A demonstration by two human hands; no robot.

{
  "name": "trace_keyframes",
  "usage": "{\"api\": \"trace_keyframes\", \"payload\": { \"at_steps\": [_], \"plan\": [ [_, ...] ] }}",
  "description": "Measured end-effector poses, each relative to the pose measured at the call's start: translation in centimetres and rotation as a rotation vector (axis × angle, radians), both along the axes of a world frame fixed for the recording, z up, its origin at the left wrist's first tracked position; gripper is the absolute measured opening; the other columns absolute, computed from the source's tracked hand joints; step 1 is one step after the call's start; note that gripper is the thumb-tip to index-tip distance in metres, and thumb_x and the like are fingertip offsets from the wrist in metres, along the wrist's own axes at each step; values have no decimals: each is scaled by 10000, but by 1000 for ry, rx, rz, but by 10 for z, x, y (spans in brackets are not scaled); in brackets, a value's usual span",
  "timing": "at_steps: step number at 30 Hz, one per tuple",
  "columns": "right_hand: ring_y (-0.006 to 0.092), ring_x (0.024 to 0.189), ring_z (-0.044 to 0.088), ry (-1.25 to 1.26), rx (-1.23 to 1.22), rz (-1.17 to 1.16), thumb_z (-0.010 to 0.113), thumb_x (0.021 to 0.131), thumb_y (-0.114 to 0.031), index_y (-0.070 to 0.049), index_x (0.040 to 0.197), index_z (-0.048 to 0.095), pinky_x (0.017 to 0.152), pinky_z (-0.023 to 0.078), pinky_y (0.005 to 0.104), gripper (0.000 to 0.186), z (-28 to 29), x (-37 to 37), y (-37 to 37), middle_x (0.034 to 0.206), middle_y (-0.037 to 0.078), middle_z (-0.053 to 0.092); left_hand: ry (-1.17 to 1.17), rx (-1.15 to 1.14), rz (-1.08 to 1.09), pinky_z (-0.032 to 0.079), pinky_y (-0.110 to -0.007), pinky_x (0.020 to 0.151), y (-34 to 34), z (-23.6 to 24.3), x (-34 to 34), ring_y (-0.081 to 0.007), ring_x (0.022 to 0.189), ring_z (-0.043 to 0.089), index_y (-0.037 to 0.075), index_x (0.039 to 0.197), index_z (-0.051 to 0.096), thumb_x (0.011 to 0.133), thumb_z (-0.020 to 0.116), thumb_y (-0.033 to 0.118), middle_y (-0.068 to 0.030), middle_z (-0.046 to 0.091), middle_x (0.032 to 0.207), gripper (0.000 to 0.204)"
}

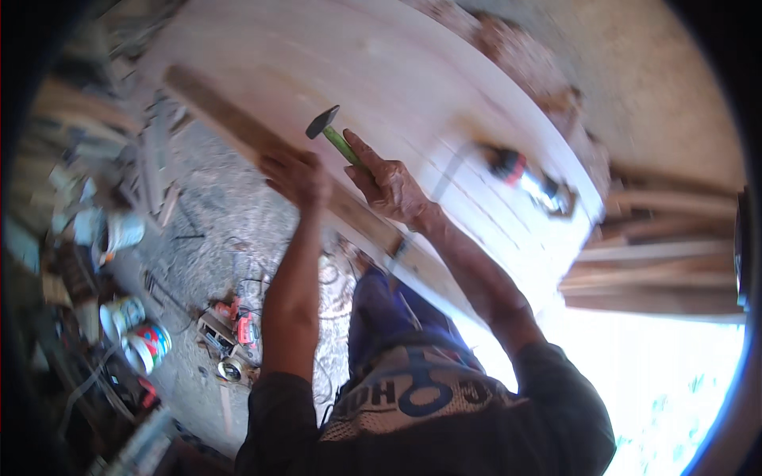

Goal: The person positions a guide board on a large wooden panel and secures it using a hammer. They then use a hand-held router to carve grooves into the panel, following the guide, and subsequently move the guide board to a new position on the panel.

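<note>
My right hand [389,182] grips the green handle [341,147] of a hammer, whose dark metal head [322,120] is raised over a long brown wooden strip [214,111] along the near edge of a broad pale board [397,63]. Just left of the hammer, my left hand [294,174] is closed on that strip, slightly blurred, with its fingers across the wood. To the right on the board lies a black, red and silver power tool [524,178], partly smeared by motion.
Cluttered floor [206,198] at left holds several buckets [145,345], scrap wood [151,166], cords and red power tools [242,325]. Stacked planks [651,238] fill the right side above a bright opening [659,381]. My legs [381,309] are below the board's near edge.
</note>
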State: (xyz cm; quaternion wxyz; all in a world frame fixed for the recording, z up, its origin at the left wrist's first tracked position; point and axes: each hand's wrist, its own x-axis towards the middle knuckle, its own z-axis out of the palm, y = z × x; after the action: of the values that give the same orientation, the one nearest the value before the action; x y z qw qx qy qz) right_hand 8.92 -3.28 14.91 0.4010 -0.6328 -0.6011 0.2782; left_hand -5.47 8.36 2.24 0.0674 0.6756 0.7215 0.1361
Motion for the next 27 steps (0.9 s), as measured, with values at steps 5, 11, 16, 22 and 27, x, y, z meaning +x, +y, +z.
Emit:
{"api": "trace_keyframes", "payload": {
  "at_steps": [5, 11, 16, 22, 27],
  "plan": [
    [370, 666, 680, -32, -244, -242, 686, 950, -222, -60, 1216, 562, 615, 510, 464, 335, 13, 91, -180, 708, 169, 645, -17, -76, 4, 82, -592, 1220, 7, -14, -12, -451, 1537, 70, -52, 1585, 87, 1015, 255, 623, -308, 73, 1645, 899],
    [395, 670, 674, -133, -433, -602, 699, 925, -192, -43, 1065, 538, 573, 499, 470, 260, -8, 137, -393, 735, 178, 641, -388, 57, -168, 109, -553, 1225, -80, 7, -24, -446, 1539, 41, 40, 1609, 116, 996, 282, 711, -305, 45, 1646, 924],
    [386, 731, 638, -81, -469, -675, 698, 891, -159, -59, 977, 554, 635, 490, 464, 196, -51, 116, -488, 782, 172, 600, -783, -64, -273, 181, -469, 1233, -280, 20, 10, -359, 1545, 107, 53, 1606, 139, 1012, 585, 403, -266, 39, 1657, 821],
    [423, 793, 607, -109, -263, -581, 671, 876, -149, -48, 984, 556, 690, 475, 520, 188, -83, 114, -545, 885, 182, 595, -588, 29, -387, 248, -577, 1175, -379, -3, 72, -495, 1473, 197, -43, 1570, 113, 908, 700, 486, -343, 178, 1574, 1031],
    [343, 757, 678, 123, -382, -560, 755, 850, -200, -62, 972, 567, 645, 512, 441, 263, -91, 129, -553, 819, 152, 638, -312, 160, -177, 387, -595, 1038, -384, -7, 106, -502, 1252, 407, -30, 1564, 156, 758, 814, 430, -355, 315, 1437, 1138]
  ]
}}
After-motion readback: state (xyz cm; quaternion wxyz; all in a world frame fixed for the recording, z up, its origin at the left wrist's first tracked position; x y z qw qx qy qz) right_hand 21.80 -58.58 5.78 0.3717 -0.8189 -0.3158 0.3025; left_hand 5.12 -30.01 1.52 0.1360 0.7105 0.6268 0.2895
